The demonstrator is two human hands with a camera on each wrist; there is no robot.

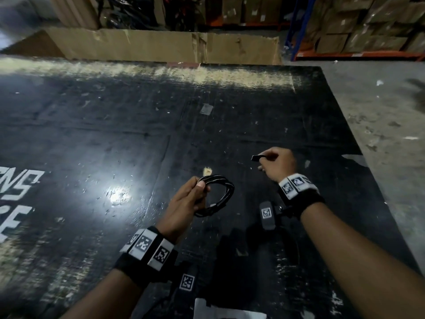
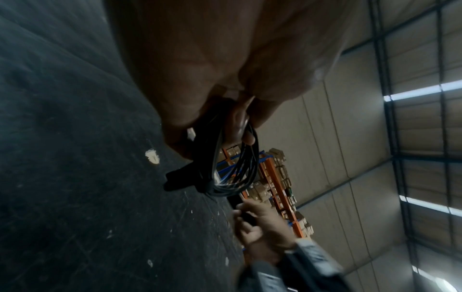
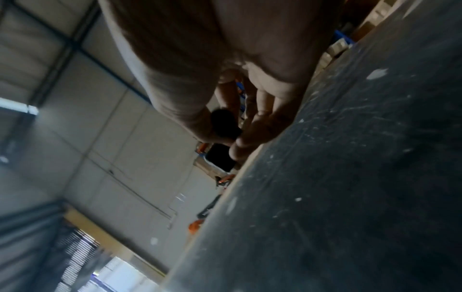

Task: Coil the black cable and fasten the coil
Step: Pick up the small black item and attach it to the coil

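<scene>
- Head view: the left hand (image 1: pixel 184 203) grips a thin black cable wound into a round coil (image 1: pixel 216 195), thumb on top and fingers curled round the bundled strands; the loop hangs out to that hand's right, above the scuffed black mat (image 1: pixel 115 139).
- Head view: the right hand (image 1: pixel 279 163) is well apart from the coil, further forward and to the right, pinching a short flat black strap (image 1: pixel 257 157) between thumb and forefinger; the strap's free end sticks out to the left of the fingers.
- Head view: both wrists wear black bands with white square-patterned markers (image 1: pixel 147 246); beyond the hands lie a flattened brown cardboard sheet (image 1: pixel 161 46) and stacked boxes on orange-and-blue shelving (image 1: pixel 358 26).
- Left wrist view: the curled fingers (image 2: pixel 246 128) clasp the coil (image 2: pixel 240 168) just below the palm; a dark flat piece sits at the coil's lower end, its nature unclear. Past the coil, the right hand (image 2: pixel 260 223) holds the strap (image 2: pixel 237 201).
- Right wrist view: thumb and fingers (image 3: pixel 260 126) close on the strap (image 3: pixel 223 122), just beside the mat (image 3: pixel 350 177); the picture is blurred.
</scene>
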